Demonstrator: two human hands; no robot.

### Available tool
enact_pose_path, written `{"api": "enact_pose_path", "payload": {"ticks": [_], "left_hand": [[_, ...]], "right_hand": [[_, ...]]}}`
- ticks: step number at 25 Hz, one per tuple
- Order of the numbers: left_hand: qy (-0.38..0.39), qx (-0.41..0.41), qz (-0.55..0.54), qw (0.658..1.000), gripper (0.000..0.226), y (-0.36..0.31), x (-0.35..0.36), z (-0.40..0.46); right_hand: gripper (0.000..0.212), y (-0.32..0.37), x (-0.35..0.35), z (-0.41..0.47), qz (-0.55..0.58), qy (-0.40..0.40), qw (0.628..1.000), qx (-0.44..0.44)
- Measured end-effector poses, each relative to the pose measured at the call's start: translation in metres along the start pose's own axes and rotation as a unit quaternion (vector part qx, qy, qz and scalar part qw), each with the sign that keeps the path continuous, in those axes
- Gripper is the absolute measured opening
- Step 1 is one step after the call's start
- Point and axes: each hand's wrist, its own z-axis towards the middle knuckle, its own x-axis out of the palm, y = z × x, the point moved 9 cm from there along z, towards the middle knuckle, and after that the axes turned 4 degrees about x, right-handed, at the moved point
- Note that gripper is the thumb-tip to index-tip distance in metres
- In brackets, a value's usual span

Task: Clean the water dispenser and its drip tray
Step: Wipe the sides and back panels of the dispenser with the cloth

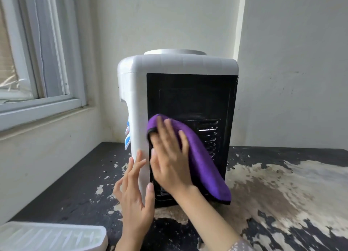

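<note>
Upright on the worn black table (75, 175) stands the water dispenser (169, 66), a white countertop unit turned so its black side panel (188, 100) with vent slots faces the camera and its blue taps (127, 135) point left toward the window (28, 53). Against that panel the right hand (169, 156) presses a purple cloth (203, 166) with flat, spread fingers; the cloth drapes down to the panel's lower right. Just beside it, the left hand (134, 190) rests open on the white front corner, fingers straight and pointing up, holding nothing. Well apart, at the lower left table edge, lies the white drip tray (52, 237), its slotted grille upward.
</note>
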Motion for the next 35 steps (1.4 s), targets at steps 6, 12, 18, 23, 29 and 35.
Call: {"api": "enact_pose_path", "payload": {"ticks": [6, 12, 18, 23, 29, 35], "left_hand": [[0.002, 0.002, -0.005, 1.000, 0.041, -0.004, 0.001, 0.000], [-0.009, -0.009, -0.022, 1.000, 0.039, -0.005, 0.001, 0.000], [-0.019, -0.025, -0.031, 0.999, 0.037, -0.010, -0.003, 0.003], [-0.020, -0.024, -0.037, 0.999, 0.031, -0.029, -0.017, 0.017], [0.283, -0.044, -0.138, 0.948, 0.048, -0.094, 0.029, 0.075], [0.276, -0.020, -0.151, 0.949, 0.011, -0.095, 0.011, 0.120]], "right_hand": [[0.053, -0.025, -0.025, 0.002, 0.023, -0.094, 0.994, 0.058], [0.055, -0.100, -0.041, 0.003, -0.012, -0.126, 0.964, 0.236], [0.062, -0.014, -0.007, 0.009, 0.069, -0.007, 0.996, 0.050], [0.049, -0.044, -0.051, 0.028, 0.340, -0.098, 0.922, 0.156], [0.036, -0.051, -0.095, 0.065, 0.436, -0.036, 0.886, 0.154], [0.019, -0.091, -0.116, 0.071, 0.419, 0.046, 0.881, 0.215]]}}
